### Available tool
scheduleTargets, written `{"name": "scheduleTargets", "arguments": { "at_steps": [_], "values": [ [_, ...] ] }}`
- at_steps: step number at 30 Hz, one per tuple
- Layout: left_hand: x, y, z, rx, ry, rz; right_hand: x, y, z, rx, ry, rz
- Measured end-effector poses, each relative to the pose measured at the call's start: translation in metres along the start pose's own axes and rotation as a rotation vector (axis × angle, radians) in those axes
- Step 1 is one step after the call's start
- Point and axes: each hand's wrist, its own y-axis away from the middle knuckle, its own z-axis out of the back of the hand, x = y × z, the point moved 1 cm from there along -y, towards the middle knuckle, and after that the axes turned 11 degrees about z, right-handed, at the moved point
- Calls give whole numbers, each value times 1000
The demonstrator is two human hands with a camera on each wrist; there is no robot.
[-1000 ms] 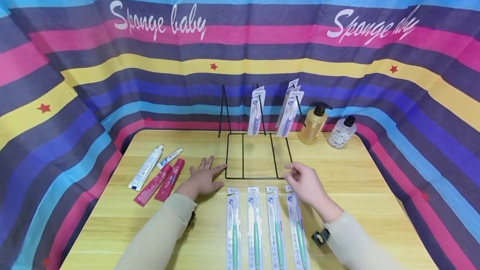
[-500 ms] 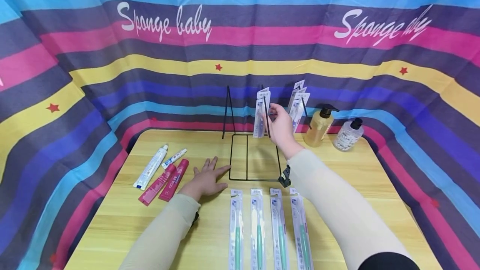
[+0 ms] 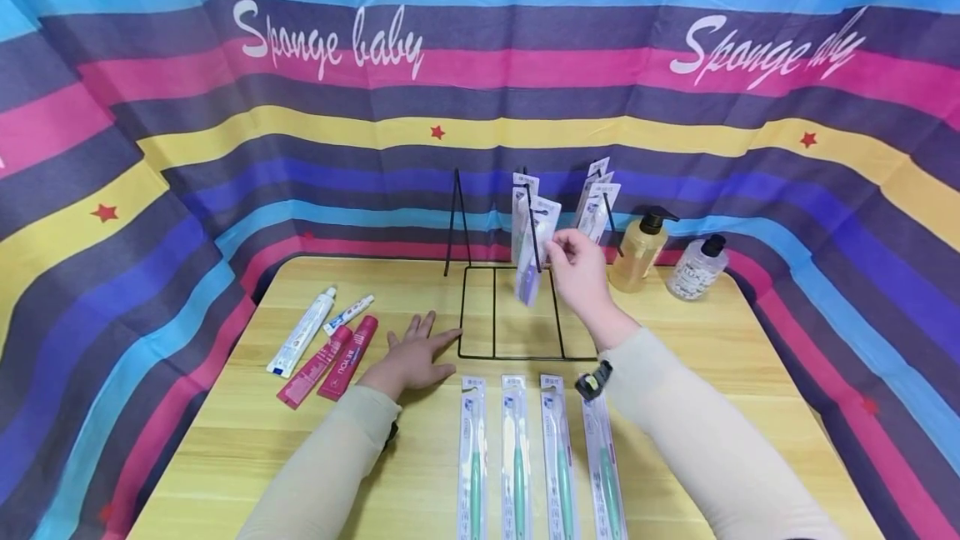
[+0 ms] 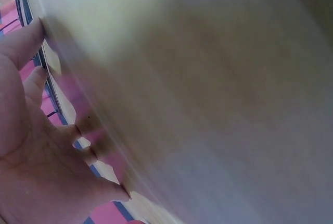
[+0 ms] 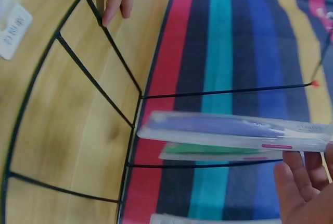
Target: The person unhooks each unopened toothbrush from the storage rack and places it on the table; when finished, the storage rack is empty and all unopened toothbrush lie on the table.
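My right hand [image 3: 581,269] pinches the edge of a packaged purple toothbrush [image 3: 546,227] at the middle arm of a black wire rack [image 3: 461,315]. The package is tilted; whether its top is still on the arm I cannot tell. In the right wrist view, a green-handled packaged toothbrush [image 5: 208,150] hangs behind the purple one. More packaged toothbrushes [image 3: 596,215] hang on the rack's right arm. My left hand [image 3: 411,359] rests on the table with fingers spread, one fingertip at the rack's left base wire.
Several packaged green toothbrushes [image 3: 516,448] lie in a row in front of the rack. Toothpaste tubes [image 3: 302,332] and pink tubes [image 3: 349,357] lie left. A yellow pump bottle [image 3: 637,252] and a clear bottle [image 3: 696,269] stand right. A striped cloth [image 3: 480,23] hangs behind.
My right hand went from the rack's front right corner up to the middle arm and pinched the purple toothbrush's package, drawing it toward me and downward. My left hand stayed put.
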Motion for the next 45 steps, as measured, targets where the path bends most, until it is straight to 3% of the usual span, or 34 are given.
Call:
{"name": "scheduleTargets", "arguments": {
  "at_steps": [7,11,15,21,25,30,34,40,45],
  "values": [
    [-2,0,-2,16,3,7,7,55,64,10,-133,-79],
    [-2,0,-2,18,13,3,0,92,105,63,-94,-163],
    [-3,-1,-1,8,14,-3,-18,128,138,106,-10,-314],
    [0,-3,-1,23,3,-4,-56,179,157,203,-4,-643],
    [1,-2,0,18,-5,-3,-73,199,153,236,14,-730],
    [0,-1,1,16,7,-4,-82,205,147,241,76,-716],
    [-2,0,3,16,17,-5,-88,204,146,293,185,-675],
    [-2,0,2,14,16,0,-86,194,150,425,466,-510],
    [-1,1,2,17,8,7,-75,176,150,443,542,-427]
  ]
}}
